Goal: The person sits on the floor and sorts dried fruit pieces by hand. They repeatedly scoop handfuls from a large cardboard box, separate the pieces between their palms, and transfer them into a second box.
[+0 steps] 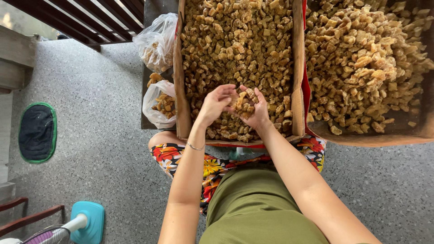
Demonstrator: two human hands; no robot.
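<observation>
A cardboard box (297, 81) full of small brown sugary chunks (235, 49) rests on my lap. My right hand (257, 110) is cupped palm up over the near end of the box and holds a handful of these chunks (243, 105). Beside it, my left hand (215, 103) has its fingers curled onto the same handful, touching the pieces. A thin bracelet circles my left wrist. A second, larger box (375, 135) of the same chunks stands to the right.
Two clear plastic bags (158, 40) with some chunks lie on a dark low table left of the box. On the speckled floor sit a dark mat with a green rim (37, 132) and a fan's teal base (88, 221).
</observation>
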